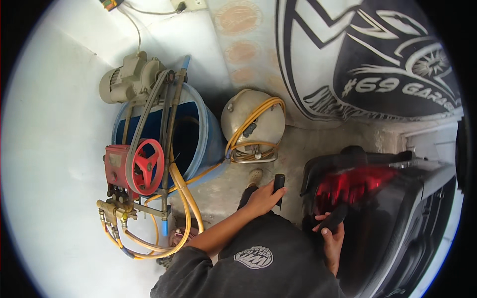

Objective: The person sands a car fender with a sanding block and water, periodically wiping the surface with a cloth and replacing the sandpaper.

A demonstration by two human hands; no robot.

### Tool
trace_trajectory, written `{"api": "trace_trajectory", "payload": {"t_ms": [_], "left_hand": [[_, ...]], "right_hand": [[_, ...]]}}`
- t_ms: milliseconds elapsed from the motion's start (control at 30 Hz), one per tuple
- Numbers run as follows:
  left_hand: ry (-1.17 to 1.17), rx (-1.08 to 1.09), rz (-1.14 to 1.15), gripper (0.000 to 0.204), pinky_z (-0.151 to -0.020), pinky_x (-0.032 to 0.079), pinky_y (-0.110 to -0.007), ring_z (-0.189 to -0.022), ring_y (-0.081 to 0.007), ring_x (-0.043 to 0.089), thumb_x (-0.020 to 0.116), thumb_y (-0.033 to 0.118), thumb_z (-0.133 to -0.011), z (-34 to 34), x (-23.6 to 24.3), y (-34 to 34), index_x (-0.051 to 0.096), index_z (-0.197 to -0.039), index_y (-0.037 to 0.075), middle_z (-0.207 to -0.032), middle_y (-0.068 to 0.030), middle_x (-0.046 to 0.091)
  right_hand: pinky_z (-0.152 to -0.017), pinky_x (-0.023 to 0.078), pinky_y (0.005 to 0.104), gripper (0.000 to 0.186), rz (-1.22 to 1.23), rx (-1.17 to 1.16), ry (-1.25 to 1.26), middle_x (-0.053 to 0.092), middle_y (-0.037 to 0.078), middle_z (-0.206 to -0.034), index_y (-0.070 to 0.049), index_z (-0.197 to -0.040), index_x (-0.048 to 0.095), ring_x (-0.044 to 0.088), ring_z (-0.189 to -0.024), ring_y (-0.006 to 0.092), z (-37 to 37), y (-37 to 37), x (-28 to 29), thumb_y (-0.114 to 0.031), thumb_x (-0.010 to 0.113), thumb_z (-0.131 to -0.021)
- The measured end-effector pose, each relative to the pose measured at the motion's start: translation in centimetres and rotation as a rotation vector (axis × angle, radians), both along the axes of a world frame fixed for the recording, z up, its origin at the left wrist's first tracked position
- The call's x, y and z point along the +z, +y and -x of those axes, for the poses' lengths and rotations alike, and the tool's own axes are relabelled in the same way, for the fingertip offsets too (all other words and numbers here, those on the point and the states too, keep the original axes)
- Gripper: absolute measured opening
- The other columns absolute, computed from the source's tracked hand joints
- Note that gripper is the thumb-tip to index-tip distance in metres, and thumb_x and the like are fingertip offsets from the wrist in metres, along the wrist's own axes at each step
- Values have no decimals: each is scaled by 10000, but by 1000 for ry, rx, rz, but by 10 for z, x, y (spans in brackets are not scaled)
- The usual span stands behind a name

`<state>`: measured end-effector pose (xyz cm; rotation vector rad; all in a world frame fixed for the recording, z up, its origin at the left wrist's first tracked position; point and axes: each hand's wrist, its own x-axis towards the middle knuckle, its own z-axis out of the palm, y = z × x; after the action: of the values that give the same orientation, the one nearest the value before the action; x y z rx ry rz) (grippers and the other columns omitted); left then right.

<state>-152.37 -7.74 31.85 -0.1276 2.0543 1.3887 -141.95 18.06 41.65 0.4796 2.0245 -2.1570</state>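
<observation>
My left hand (264, 199) is closed around a black, tube-shaped object (279, 187) held upright in front of my body; its exact kind does not show. On the right, my right hand (332, 243) grips a dark, soft-looking pad (335, 217), its fingers partly hidden behind it. The pad is just below a red tail light (348, 187) on a glossy black vehicle (377, 238). Whether the pad touches the surface I cannot tell.
At left, a blue barrel (208, 131) carries a grey motor (130, 79) and a red belt-driven pump (117, 166). Yellow hoses (188, 203) loop below them. A round metal tank (242, 119) with coiled hose stands near the printed wall banner (323, 59).
</observation>
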Motion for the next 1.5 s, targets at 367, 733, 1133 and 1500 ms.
{"api": "trace_trajectory", "payload": {"t_ms": [367,733,1133,1500], "left_hand": [[-55,80,-23,613,-839,530,-482,-923,-393,722,577,576,-1020,107,-34,-21,650,-1190,-8,-954,-214,738],[-103,217,-244,325,-849,541,-345,-911,-204,702,593,273,-1066,141,-43,6,688,-1105,-36,-1000,-126,763],[132,54,-480,233,-919,552,-375,-1009,-215,703,557,193,-1072,93,-14,39,616,-1168,-11,-1087,-139,749],[273,-598,-1131,596,-740,600,-367,-746,-233,708,866,76,-809,-50,125,183,526,-1296,24,-821,-142,715]], "right_hand": [[-979,542,358,547,-26,171,-205,713,116,-1245,3,-1379,561,685,-1057,177,130,-33,-8,-113,807,-905],[-1003,516,365,609,-269,256,-261,711,95,-1207,1,-1420,574,665,-1112,188,149,-8,-26,-256,841,-936],[-936,558,381,699,-311,213,-117,668,152,-1338,-29,-1470,557,676,-1141,257,57,11,-11,-396,822,-937],[-988,525,393,623,-370,-131,242,552,128,-1414,-25,-1439,594,576,-1274,299,-197,55,31,-372,787,-959]]}}
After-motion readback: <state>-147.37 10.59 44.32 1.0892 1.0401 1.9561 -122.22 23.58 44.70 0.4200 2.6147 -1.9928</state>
